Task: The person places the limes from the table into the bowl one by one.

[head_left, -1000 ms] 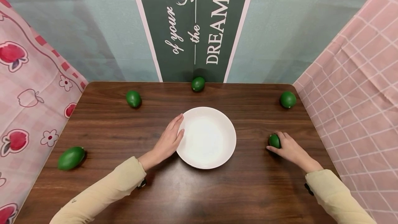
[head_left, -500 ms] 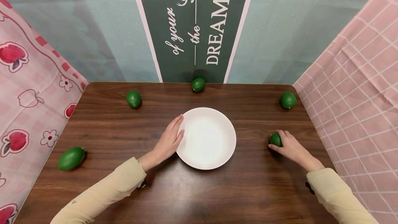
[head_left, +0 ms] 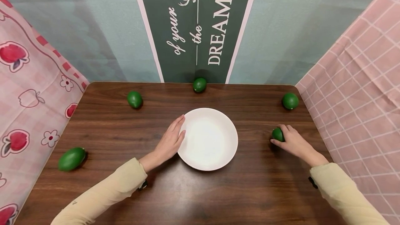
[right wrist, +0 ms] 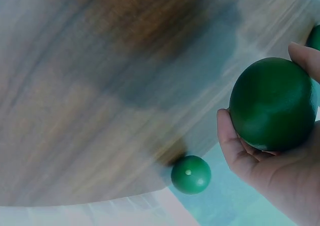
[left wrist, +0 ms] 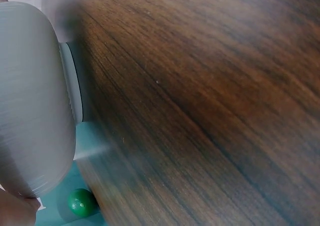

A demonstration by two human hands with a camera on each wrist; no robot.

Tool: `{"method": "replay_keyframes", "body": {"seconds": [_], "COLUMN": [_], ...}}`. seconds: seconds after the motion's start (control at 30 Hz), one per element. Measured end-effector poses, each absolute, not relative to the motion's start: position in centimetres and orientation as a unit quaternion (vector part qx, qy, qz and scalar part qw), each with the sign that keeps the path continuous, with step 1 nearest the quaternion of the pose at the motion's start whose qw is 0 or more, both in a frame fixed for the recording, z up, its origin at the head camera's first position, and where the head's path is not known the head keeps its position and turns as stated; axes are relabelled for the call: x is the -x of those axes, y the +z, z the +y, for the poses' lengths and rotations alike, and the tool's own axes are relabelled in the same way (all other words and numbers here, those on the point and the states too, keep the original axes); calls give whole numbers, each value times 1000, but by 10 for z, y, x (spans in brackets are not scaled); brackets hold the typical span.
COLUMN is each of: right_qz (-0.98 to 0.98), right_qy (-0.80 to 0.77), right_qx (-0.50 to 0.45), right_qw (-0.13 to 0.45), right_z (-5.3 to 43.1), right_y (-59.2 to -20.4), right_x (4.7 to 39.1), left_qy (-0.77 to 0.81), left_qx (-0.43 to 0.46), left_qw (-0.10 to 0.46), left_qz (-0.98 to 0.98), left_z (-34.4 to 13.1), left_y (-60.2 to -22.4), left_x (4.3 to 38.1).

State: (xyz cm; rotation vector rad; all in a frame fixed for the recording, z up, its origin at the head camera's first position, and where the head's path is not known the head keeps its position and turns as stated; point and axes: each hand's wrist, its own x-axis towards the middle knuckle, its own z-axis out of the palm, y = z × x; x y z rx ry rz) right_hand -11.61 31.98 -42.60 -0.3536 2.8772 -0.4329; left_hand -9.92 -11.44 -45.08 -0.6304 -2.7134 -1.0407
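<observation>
A shallow white bowl [head_left: 207,140] stands in the middle of the wooden table. My left hand [head_left: 168,141] rests against its left rim with fingers straight. In the left wrist view the outer wall of the bowl [left wrist: 32,95] fills the left side, and only a bit of the hand [left wrist: 17,208] shows below it. To the right of the bowl, my right hand [head_left: 293,141] grips a green lime [head_left: 277,134] between thumb and fingers. The right wrist view shows that lime [right wrist: 272,104] large, with fingertips curled around its sides; its shadow falls on the table below it.
Along the back of the table [head_left: 162,96] lie a lime [head_left: 134,99] at left, one [head_left: 199,84] in the middle and one [head_left: 290,100] at right. Another green fruit [head_left: 72,159], longer-looking, lies near the left edge. Hanging cloths [head_left: 359,79] border the table.
The right hand has moved slightly toward the back of the table and to the right, taking the lime along. The left hand and the bowl stay where they were.
</observation>
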Motion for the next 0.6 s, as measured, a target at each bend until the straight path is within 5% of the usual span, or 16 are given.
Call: {"method": "replay_keyframes", "body": {"seconds": [0.6], "right_qz": [976], "right_qy": [-143], "right_qx": [143], "right_qw": [85], "right_z": [305], "right_y": [-406], "right_x": [128], "left_qy": [-350], "left_qx": [209], "left_qw": [75], "left_qz": [-910], "left_z": [-114], "left_y": [-450], "left_x": [99]}}
